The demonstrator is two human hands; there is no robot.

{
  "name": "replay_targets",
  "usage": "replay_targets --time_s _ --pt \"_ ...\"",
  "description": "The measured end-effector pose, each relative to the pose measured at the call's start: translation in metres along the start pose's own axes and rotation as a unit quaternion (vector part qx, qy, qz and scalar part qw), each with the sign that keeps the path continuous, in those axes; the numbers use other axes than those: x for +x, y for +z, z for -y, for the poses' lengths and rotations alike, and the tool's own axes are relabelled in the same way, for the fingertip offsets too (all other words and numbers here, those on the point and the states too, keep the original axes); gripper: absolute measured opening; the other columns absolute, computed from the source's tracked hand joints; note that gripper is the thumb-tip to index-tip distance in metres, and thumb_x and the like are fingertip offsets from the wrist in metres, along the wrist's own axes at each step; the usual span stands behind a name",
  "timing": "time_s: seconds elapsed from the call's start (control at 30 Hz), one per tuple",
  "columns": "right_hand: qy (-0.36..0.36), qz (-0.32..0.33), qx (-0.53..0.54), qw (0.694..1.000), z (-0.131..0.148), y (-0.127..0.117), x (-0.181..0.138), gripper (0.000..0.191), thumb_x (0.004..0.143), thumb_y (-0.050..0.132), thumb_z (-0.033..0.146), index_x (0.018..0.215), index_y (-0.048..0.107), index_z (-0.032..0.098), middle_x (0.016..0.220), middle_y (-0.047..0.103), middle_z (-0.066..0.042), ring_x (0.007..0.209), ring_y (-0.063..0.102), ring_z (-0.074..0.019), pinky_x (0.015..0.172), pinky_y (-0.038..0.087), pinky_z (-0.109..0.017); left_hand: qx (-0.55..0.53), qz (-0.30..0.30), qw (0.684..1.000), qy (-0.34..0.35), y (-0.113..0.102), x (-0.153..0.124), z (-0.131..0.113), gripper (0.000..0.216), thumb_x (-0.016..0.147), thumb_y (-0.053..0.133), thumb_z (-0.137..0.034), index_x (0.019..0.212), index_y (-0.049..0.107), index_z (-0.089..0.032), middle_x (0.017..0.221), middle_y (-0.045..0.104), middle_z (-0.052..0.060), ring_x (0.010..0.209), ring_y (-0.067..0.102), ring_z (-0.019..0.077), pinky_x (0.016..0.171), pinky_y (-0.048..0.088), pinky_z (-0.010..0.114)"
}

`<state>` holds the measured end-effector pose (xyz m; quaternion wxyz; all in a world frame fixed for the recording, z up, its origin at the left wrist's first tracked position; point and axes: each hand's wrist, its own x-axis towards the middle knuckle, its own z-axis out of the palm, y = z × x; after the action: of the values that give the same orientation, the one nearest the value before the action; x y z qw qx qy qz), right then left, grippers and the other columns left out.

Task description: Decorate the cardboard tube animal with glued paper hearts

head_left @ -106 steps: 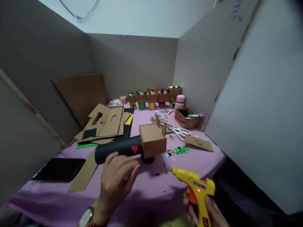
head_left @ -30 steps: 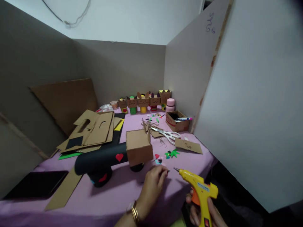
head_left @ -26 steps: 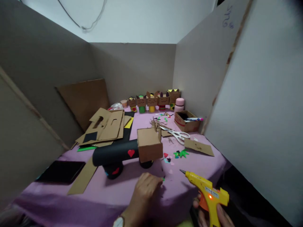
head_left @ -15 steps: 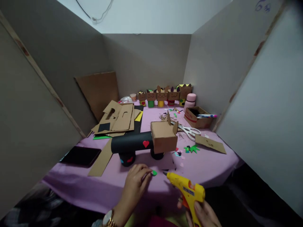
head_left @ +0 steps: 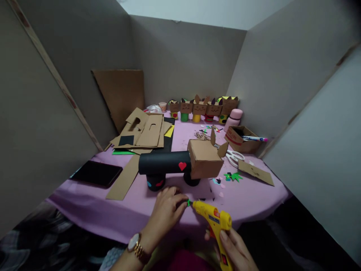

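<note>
My left hand [head_left: 170,205] pinches a small green cutout [head_left: 188,203] between thumb and fingertips, just above the purple cloth. In my right hand [head_left: 234,244] is a yellow glue gun [head_left: 213,218], its nozzle at the green cutout. Whether glue is coming out cannot be seen. Right behind my hands stands a cardboard animal with a black tube body [head_left: 163,163], a brown box head [head_left: 205,158] and pointed ears. A red heart [head_left: 182,166] sits on the body, and blue and red pieces show on one black leg [head_left: 156,182].
A tablet [head_left: 97,173] and cardboard pieces [head_left: 143,131] lie at the left. To the right are white-handled scissors [head_left: 235,157], green scraps [head_left: 234,177], a cardboard piece [head_left: 256,172] and a box of pens [head_left: 244,140]. Several box-headed figures [head_left: 199,108] and a pink bottle [head_left: 234,118] stand behind.
The glue gun has moved left, bringing its nozzle to the green cutout, which my left hand has turned. The camera view has tilted down and shifted slightly.
</note>
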<state>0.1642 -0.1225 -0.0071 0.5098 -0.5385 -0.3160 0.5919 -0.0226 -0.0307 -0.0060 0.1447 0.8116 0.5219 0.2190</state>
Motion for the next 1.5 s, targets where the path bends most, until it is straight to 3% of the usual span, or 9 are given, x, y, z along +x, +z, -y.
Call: replay_targets --time_s 0.27,0.4,1.07,1.33,1.5 --pt "-0.004 0.007 -0.032 0.999 0.001 0.0011 0.0002 0.055 0.065 0.064 0.063 0.09 0.071 0.015 0.071 0.067 -0.006 0.046 0.045 -0.0107 0.045 0.039 -0.023 -0.016 0.0 1.0 -0.007 -0.0017 -0.0023 -0.001 0.018 0.084 0.051 -0.028 0.094 0.066 -0.029 0.099 0.061 0.003 0.093 0.052 0.0226 0.078 0.037 0.037" --pt "0.001 0.0 -0.026 1.0 -0.001 0.0002 0.001 0.055 0.064 0.064 0.064 0.089 0.07 0.014 0.07 0.067 -0.006 0.046 0.045 -0.0107 0.046 0.04 -0.023 -0.019 -0.014 1.0 -0.007 0.0007 -0.0027 0.0005 0.024 0.083 0.052 -0.028 0.105 0.062 -0.029 0.102 0.06 0.004 0.095 0.051 0.0231 0.078 0.037 0.038" --pt "-0.011 0.012 -0.062 0.998 -0.0004 -0.002 0.0036 0.056 0.065 0.061 0.066 0.089 0.07 0.016 0.07 0.066 -0.005 0.045 0.045 -0.011 0.045 0.038 -0.023 -0.014 0.002 1.0 -0.006 0.0002 -0.0047 -0.0038 0.014 0.082 0.054 -0.028 0.09 0.065 -0.028 0.099 0.061 0.002 0.092 0.052 0.022 0.075 0.034 0.038" --pt "-0.017 0.001 -0.092 0.996 0.0039 -0.0027 0.0025 0.056 0.064 0.06 0.067 0.083 0.07 0.015 0.065 0.063 -0.004 0.046 0.045 -0.012 0.045 0.038 -0.023 -0.025 -0.001 0.999 -0.023 0.0009 -0.0039 -0.0033 0.013 0.081 0.055 -0.029 0.089 0.065 -0.026 0.098 0.062 0.003 0.092 0.052 0.0225 0.077 0.034 0.038" --pt "-0.022 0.017 -0.141 0.99 0.0048 -0.0032 0.0022 0.054 0.066 0.056 0.069 0.072 0.068 0.016 0.05 0.053 0.001 0.045 0.044 -0.0131 0.046 0.039 -0.023 -0.025 0.004 0.999 -0.027 0.0007 -0.004 -0.0035 0.014 0.08 0.056 -0.03 0.09 0.065 -0.026 0.097 0.061 0.002 0.092 0.052 0.0227 0.077 0.034 0.038"
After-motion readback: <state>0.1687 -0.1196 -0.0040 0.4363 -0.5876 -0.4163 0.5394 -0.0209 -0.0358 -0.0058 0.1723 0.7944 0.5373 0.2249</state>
